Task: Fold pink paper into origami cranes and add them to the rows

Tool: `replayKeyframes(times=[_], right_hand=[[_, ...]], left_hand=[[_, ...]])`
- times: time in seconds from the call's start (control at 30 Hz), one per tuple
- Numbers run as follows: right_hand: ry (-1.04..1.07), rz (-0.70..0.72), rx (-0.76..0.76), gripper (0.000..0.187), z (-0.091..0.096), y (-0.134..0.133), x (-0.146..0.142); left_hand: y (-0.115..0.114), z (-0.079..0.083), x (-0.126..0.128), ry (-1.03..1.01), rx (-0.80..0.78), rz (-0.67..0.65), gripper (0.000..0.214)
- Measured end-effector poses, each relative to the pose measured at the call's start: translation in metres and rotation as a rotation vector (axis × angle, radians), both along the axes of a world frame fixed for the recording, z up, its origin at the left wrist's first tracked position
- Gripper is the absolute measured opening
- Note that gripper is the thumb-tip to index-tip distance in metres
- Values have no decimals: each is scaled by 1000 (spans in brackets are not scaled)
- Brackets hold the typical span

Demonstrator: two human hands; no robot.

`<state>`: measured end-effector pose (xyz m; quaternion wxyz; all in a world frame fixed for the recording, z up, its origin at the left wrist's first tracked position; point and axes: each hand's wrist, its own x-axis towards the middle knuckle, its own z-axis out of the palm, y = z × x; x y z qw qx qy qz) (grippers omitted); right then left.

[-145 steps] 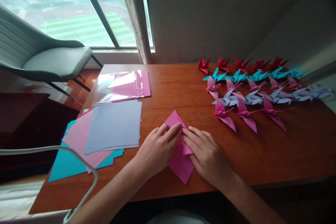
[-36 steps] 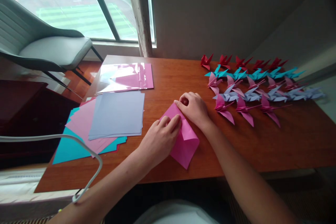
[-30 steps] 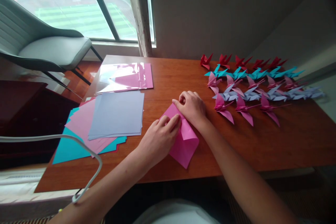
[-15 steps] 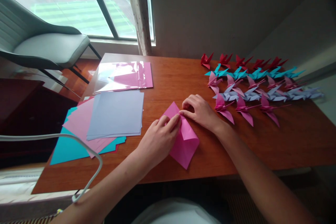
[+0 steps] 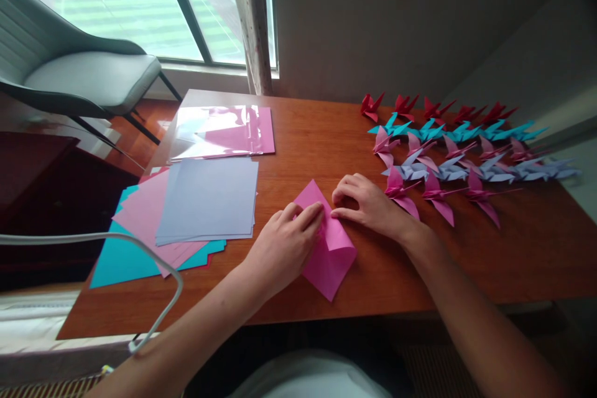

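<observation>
A bright pink sheet of origami paper (image 5: 329,273) lies on the table, partly folded, with a raised, curled flap on its right side. My left hand (image 5: 291,239) presses on its upper middle with closed fingers, covering part of the folds. At the paper's upper right edge is my right hand (image 5: 366,205), its fingers curled and its thumb tip on the fold. Just beyond that hand stand three bright pink paper cranes (image 5: 437,199).
Rows of red cranes (image 5: 433,111), turquoise cranes (image 5: 461,132), light pink cranes (image 5: 385,146) and pale lilac cranes (image 5: 450,168) fill the back right. Lilac sheets (image 5: 209,199) overlap pink and turquoise sheets (image 5: 124,261) at left, below a clear packet (image 5: 214,130). A white cable (image 5: 175,286) crosses the left side.
My right hand has slid a little right and down along the paper's fold, away from my left fingertips. My left hand stays pressed on the paper.
</observation>
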<state>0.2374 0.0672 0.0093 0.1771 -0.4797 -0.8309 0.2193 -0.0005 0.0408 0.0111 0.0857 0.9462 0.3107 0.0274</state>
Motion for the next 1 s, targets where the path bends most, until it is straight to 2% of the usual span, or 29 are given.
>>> replayKeyframes(times=[0.23, 0.4, 0.5, 0.6, 0.83, 1.0], right_hand=[[86, -91, 19, 9, -4, -3, -5], [79, -147, 19, 13, -2, -3, -11], [65, -162, 19, 15, -1, -4, -14], [38, -177, 30, 14, -3, -3, -15], [-6, -144, 14, 12, 0, -6, -12], [16, -98, -7, 13, 4, -8, -8]], left_hand=[[2, 3, -3, -127, -17, 72, 42], [5, -1, -10, -304, -104, 175, 42], [5, -2, -11, -346, -101, 207, 41], [5, -1, -9, -287, -73, 172, 45], [5, 4, -7, -56, 24, -2, 46], [4, 2, -7, -7, 18, -36, 45]])
